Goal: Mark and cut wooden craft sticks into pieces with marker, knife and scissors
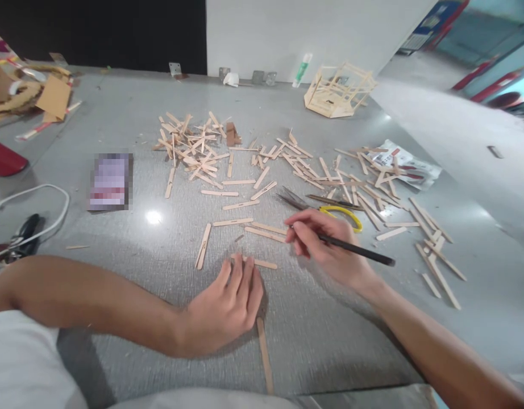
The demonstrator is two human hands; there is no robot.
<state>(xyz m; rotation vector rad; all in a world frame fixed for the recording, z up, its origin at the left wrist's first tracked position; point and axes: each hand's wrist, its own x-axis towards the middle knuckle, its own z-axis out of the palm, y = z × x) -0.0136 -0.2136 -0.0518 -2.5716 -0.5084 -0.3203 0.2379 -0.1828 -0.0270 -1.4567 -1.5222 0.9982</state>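
Observation:
My left hand [232, 301] rests low on the table, its fingers bent and its fingertips down on one end of a flat wooden craft stick [266, 264]. My right hand [325, 241] pinches a slim black pen [360, 250]; its writing tip is hidden by the fingers. Just beyond the left fingertips lie several craft sticks [233, 222] in a loose, partly outlined shape, with a pair standing off to the left [203, 247]. Another stick [265, 355] points toward me below the left hand. Scissors with yellow handles [347, 218] lie right behind the right hand.
Piles of craft sticks [194, 145] spread across the grey table [129, 250]. A stick-built frame [339, 91] stands at the back, near a green-and-white tube [302, 70]. A printed plastic packet [409, 165] lies right; a blurred-out rectangular object [111, 182] and white cable [61, 190] lie left.

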